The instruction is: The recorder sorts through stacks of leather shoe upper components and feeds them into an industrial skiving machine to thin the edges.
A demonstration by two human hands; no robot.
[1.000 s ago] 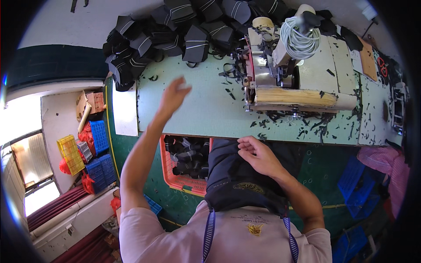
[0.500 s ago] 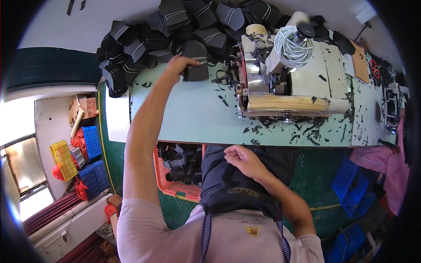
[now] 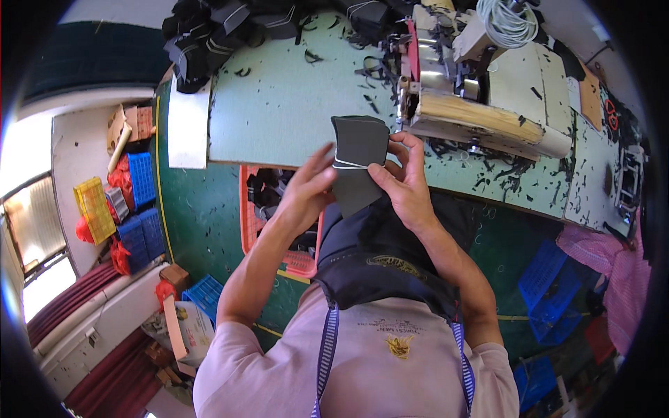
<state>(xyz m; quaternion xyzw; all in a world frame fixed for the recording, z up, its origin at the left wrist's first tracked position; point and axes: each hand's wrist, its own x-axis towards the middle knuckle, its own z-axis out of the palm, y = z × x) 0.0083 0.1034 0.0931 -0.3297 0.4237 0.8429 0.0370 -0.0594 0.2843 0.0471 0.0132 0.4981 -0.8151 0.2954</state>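
My right hand [image 3: 410, 187] grips a bundle of dark grey, curved flat pieces [image 3: 361, 143] at its right edge, thumb on the front face. A white band runs around the bundle's middle. The bundle is held above the table's front edge and my lap. Beside its left edge is my left hand [image 3: 306, 191], fingers apart and somewhat blurred; it holds nothing that I can see. More banded bundles [image 3: 230, 17] are heaped at the far side of the pale green table [image 3: 272, 104].
A machine [image 3: 474, 115] with a coiled pale cable [image 3: 505, 24] stands on the table's right part, black scraps [image 3: 502, 171] around it. Below the front edge, a red-orange crate [image 3: 246, 230] holds dark pieces. Blue crates [image 3: 550, 292] stand at right.
My left hand has come back from the heap toward my body, and the bundle it held is now in my right hand. My right hand has risen from my lap. The view has tilted downward.
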